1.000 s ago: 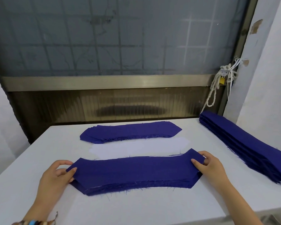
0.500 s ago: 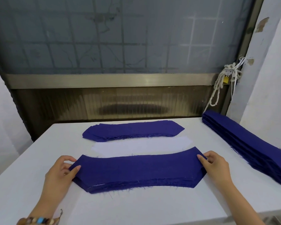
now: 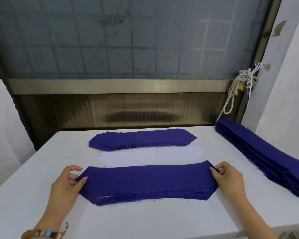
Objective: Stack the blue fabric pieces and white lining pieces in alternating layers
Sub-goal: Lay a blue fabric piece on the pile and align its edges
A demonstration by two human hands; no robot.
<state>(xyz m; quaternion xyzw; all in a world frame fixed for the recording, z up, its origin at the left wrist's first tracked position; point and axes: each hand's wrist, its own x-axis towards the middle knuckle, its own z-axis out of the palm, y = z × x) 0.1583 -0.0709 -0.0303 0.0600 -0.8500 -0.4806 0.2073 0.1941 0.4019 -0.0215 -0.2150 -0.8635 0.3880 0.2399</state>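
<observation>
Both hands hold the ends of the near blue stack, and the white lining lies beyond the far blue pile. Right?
No. The head view shows the white lining between the near blue stack and the far blue pile, not beyond it. The left hand and right hand do hold the stack's ends.

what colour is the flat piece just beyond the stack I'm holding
The lining piece is white, seen best in the head view.

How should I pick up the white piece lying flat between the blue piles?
I'd pinch the white lining piece at its two pointed ends, coming in from the left and right. It lies flat, and its long edges are hemmed in by the far blue pile and the near blue stack; only the ends lie free.
</observation>
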